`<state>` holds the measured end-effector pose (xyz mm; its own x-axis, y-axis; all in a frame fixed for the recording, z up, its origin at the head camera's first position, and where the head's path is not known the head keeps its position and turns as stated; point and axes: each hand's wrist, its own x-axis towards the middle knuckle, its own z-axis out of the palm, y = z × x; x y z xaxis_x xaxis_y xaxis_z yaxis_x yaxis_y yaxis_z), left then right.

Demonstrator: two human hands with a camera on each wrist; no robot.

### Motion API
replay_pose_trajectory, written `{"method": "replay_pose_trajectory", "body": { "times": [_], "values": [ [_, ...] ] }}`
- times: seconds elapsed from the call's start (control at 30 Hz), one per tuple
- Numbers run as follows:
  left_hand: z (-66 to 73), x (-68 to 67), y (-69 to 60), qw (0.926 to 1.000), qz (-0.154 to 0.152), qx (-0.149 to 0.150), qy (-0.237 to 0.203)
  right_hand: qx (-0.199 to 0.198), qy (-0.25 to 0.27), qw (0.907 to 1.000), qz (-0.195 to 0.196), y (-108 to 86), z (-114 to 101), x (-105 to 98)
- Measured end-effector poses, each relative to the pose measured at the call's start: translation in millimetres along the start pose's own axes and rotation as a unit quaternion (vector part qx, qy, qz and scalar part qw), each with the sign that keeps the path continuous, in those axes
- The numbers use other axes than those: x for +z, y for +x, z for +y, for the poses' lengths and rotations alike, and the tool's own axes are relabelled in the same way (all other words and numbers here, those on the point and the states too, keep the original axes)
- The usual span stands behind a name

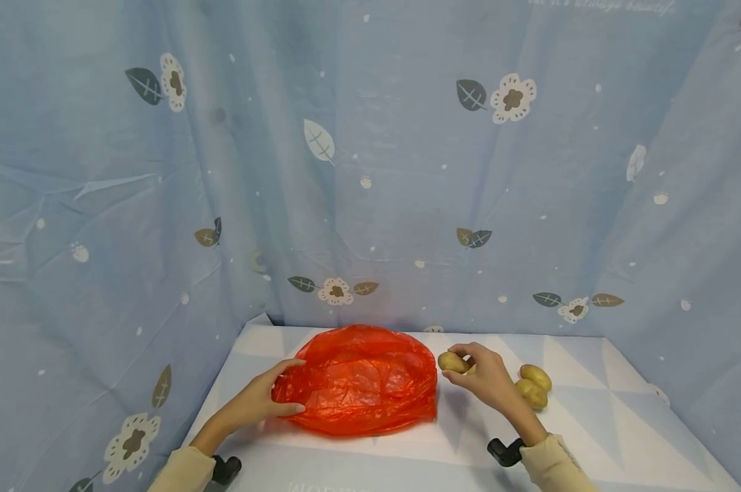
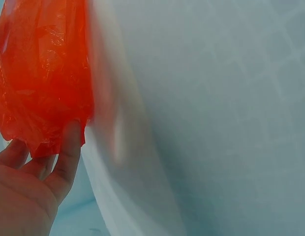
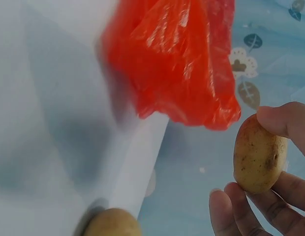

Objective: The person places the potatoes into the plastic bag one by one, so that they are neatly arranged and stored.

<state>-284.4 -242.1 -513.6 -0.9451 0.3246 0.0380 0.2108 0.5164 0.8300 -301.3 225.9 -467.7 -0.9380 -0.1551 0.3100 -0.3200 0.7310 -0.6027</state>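
Note:
A red plastic bag (image 1: pixel 360 383) lies on the table, its side bulging. My left hand (image 1: pixel 262 396) grips the bag's left edge, thumb and fingers around it; in the left wrist view that hand (image 2: pixel 37 182) has its fingers at the rim of the red bag (image 2: pixel 49 73). My right hand (image 1: pixel 487 376) pinches a potato (image 1: pixel 453 363) just off the bag's right side. The right wrist view shows the potato (image 3: pixel 259 155) between thumb and fingers of the right hand (image 3: pixel 285 172), close to the bag (image 3: pixel 177 64) but apart from it.
Two potatoes (image 1: pixel 533 395) (image 1: pixel 536 376) rest on the white patterned table (image 1: pixel 597 424) right of my right hand. One potato (image 3: pixel 113 223) shows low in the right wrist view. A blue curtain (image 1: pixel 395 205) with flowers and leaves hangs behind and at both sides.

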Motion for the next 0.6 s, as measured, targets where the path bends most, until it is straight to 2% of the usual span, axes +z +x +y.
{"method": "replay_pose_trajectory", "body": {
  "times": [0.2, 0.6],
  "values": [
    [2.9, 0.7, 0.5, 0.9999, 0.0, -0.01, -0.003, -0.008, -0.003, 0.9999, -0.006, 6.8, -12.8, 9.4],
    [3.5, 0.4, 0.9, 0.9999, -0.004, -0.012, -0.005, -0.076, 0.014, 0.9969, -0.016, 19.4, -32.4, 29.1]
  ]
}}
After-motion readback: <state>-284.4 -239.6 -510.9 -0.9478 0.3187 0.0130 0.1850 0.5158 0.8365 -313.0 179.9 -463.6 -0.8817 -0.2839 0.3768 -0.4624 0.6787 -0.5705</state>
